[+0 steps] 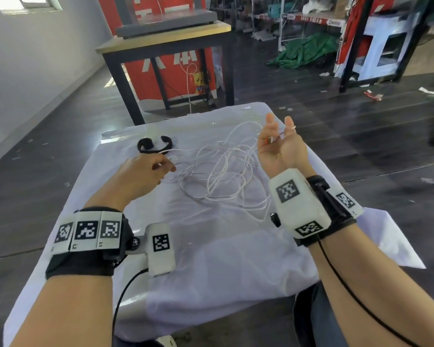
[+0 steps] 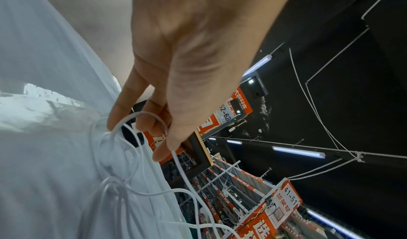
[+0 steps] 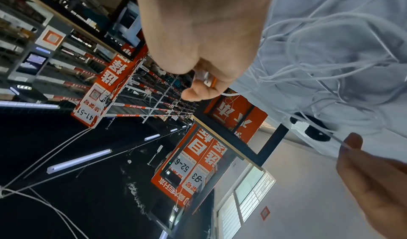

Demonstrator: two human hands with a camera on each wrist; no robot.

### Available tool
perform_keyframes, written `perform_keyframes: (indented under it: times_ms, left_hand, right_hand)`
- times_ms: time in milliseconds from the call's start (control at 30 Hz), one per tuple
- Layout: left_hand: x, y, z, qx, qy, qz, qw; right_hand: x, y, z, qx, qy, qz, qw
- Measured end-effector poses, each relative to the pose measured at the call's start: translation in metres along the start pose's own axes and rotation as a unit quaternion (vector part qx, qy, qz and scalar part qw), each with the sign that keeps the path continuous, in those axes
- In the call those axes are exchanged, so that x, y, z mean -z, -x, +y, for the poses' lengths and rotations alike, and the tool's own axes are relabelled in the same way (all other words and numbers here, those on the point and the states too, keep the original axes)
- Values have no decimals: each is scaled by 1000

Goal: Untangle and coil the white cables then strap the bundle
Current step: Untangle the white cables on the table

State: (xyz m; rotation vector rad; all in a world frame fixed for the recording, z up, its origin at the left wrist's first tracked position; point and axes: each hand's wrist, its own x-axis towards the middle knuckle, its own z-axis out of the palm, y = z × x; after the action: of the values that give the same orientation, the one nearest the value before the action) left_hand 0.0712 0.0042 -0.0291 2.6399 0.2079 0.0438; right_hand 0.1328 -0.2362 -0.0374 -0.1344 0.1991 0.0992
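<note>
A loose tangle of white cables [image 1: 223, 171] lies on the white cloth [image 1: 210, 259] that covers the table. My left hand [image 1: 168, 166] hovers at the tangle's left edge and pinches one strand [image 2: 141, 115] between thumb and fingers. My right hand [image 1: 276, 132] is raised palm-up at the tangle's right side. It holds a cable end with a metal and orange plug [image 3: 208, 80] between thumb and fingers. A black strap [image 1: 153, 145] lies curled at the back left of the cloth, just beyond my left hand.
A wood-topped table with black legs [image 1: 165, 41] stands just beyond the cloth, with a red banner [image 1: 170, 71] behind it. Dark floor surrounds the table. A green tarp [image 1: 308, 51] and white shelving [image 1: 386, 46] lie far right.
</note>
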Motion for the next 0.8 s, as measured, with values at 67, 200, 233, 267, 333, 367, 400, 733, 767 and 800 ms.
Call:
perform_keyframes:
  times_ms: [67, 200, 233, 267, 333, 367, 400, 733, 767, 800]
  left_hand:
    - [1, 0, 3, -5, -19, 0, 1000]
    - [6, 4, 13, -39, -17, 8, 999]
    - [7, 6, 16, -46, 9, -3, 999]
    - [9, 8, 19, -55, 25, -13, 998]
    - [9, 11, 26, -75, 20, -30, 997]
    - [9, 11, 28, -83, 23, -42, 995]
    - [7, 12, 31, -93, 31, -59, 993]
    - [-1, 16, 48, -166, 217, -73, 959]
    - [0, 15, 46, -166, 235, -67, 955]
    - [2, 14, 44, -167, 250, -63, 952]
  right_hand:
    - [-1, 0, 5, 5, 59, -3, 998]
    - [1, -2, 8, -31, 147, -33, 988]
    - [0, -1, 9, -47, 154, -43, 986]
    - [0, -1, 10, -60, 152, -55, 985]
    - [-2, 2, 13, -73, 137, -87, 984]
    - [-4, 6, 15, -76, 145, -103, 981]
    - [-5, 8, 18, -76, 169, -114, 976]
    - [1, 20, 33, -205, 531, -177, 803]
    - [2, 19, 32, -212, 551, -171, 789]
    - [3, 19, 31, -219, 569, -164, 776]
